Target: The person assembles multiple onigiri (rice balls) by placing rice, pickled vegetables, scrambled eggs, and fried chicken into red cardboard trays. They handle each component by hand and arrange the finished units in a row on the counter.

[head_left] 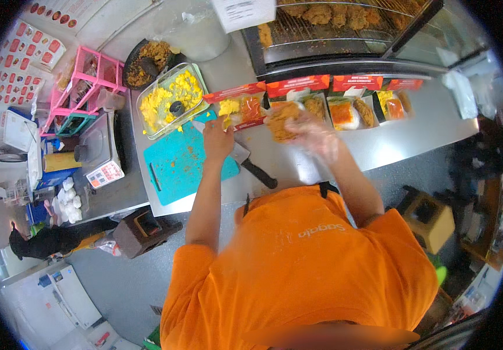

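My right hand (317, 135), in a clear plastic glove, grips a piece of fried chicken (283, 121) above the row of food boxes. Bent fingers of my left hand (219, 140) sit at the near left corner of the leftmost box (250, 123), which holds yellow egg and a red-orange portion; what they pinch is hidden. Beneath that hand lies a turquoise cutting board (187, 157) with crumbs. A cleaver (256, 170) rests at its right edge, handle toward me. Right of the chicken, another box (345, 115) contains rice with red sauce and a brown piece.
A clear tray of scrambled egg (167, 105) stands behind the board, beside a dark bowl of brown food (146, 63). Behind the boxes is a glass display case (345, 49) with fried chicken. Pink racks (82, 81) and a scale (105, 174) are at left.
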Demonstrator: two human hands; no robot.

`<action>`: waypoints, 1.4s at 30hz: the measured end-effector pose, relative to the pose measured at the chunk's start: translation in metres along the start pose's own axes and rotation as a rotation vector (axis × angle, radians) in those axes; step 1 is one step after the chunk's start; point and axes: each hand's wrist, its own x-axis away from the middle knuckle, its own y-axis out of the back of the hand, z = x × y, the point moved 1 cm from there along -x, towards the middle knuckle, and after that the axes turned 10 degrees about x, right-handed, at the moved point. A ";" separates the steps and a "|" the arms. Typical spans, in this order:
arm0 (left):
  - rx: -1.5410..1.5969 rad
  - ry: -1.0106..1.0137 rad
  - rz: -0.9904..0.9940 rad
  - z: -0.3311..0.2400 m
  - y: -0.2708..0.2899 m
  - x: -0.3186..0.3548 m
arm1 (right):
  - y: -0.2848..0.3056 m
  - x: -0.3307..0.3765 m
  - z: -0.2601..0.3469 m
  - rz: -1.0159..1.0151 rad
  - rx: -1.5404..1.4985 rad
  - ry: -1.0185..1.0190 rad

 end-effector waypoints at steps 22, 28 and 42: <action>0.031 0.303 0.273 0.027 0.019 -0.018 | 0.011 -0.142 -0.084 -0.920 1.376 -0.118; 0.120 0.215 0.257 0.042 0.006 -0.014 | 0.001 -0.125 -0.069 -0.455 1.843 0.280; 0.210 0.197 0.225 0.051 0.006 -0.007 | 0.065 -0.150 -0.059 -0.061 1.817 -0.305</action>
